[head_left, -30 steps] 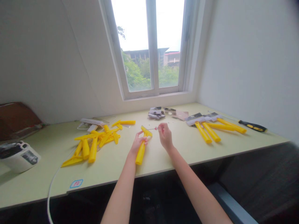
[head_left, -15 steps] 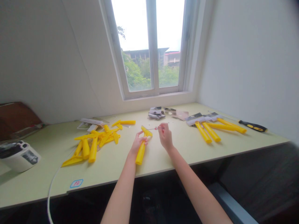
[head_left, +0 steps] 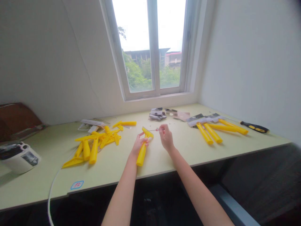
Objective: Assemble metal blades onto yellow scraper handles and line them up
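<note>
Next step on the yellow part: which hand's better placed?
Right, probably: the right hand pinches a thin metal pin beside the yellow plastic part, while the left hand is occupied holding that part.

We look across a pale green desk [head_left: 113, 169] beneath a window [head_left: 154, 62], with trees [head_left: 138, 75] and a building [head_left: 147, 56] outside. At the back lie printed packets [head_left: 157, 114]; far right, a black-and-yellow screwdriver [head_left: 255, 127]. On our left sit a white appliance [head_left: 18, 160] and brown cardboard [head_left: 16, 121], with a white cable [head_left: 52, 185] trailing over the desk's edge near a small numbered sticker [head_left: 76, 185].
</note>
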`<state>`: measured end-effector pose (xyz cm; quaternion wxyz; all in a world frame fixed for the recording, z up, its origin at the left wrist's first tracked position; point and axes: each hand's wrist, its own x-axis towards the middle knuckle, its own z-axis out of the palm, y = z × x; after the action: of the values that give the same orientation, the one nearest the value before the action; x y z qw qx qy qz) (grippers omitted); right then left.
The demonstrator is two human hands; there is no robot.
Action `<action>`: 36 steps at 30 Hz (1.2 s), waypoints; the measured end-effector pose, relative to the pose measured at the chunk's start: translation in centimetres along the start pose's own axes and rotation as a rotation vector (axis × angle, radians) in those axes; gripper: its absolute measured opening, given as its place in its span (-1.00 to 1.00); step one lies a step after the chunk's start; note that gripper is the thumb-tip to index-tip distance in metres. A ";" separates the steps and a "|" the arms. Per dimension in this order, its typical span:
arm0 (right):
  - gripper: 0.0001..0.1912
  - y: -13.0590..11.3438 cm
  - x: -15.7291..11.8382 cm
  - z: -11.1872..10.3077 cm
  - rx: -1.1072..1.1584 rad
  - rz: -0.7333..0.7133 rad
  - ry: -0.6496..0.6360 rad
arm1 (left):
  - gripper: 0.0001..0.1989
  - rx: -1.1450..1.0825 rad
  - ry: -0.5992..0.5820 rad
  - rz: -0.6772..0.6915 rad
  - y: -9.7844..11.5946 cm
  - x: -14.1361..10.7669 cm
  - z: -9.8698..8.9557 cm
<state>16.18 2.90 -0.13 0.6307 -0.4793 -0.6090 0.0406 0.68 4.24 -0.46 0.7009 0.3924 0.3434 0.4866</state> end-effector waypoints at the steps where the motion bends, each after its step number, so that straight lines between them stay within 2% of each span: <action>1: -0.88 0.0 0.0 0.0 0.018 0.018 0.006 | -0.40 0.000 -0.001 0.001 0.0 0.0 0.0; 6: -0.78 -0.1 0.1 -0.1 0.002 0.104 0.061 | -0.41 -0.002 -0.007 -0.009 -0.1 0.1 -0.3; 9: -0.77 0.0 0.2 -0.1 -0.042 0.121 0.041 | -0.42 -0.010 -0.014 -0.010 -0.2 0.2 -0.5; 12: -0.81 0.1 0.2 0.1 -0.030 0.087 -0.010 | -0.42 -0.024 -0.003 -0.002 -0.3 0.3 -0.5; 17: -0.86 0.2 0.2 0.1 -0.001 0.020 -0.003 | -0.42 -0.020 -0.007 0.002 -0.2 0.3 -0.4; 29: -0.78 0.1 0.2 0.1 0.057 0.094 0.075 | -0.44 -0.012 0.004 0.004 -0.1 0.1 -0.2; 36: -0.82 -0.3 0.1 0.1 0.044 0.013 0.014 | -0.43 -0.011 0.014 0.010 0.0 0.0 -0.1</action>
<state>15.98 2.91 0.13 0.6452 -0.4693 -0.6004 0.0546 0.64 4.21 -0.53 0.6981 0.3868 0.3435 0.4950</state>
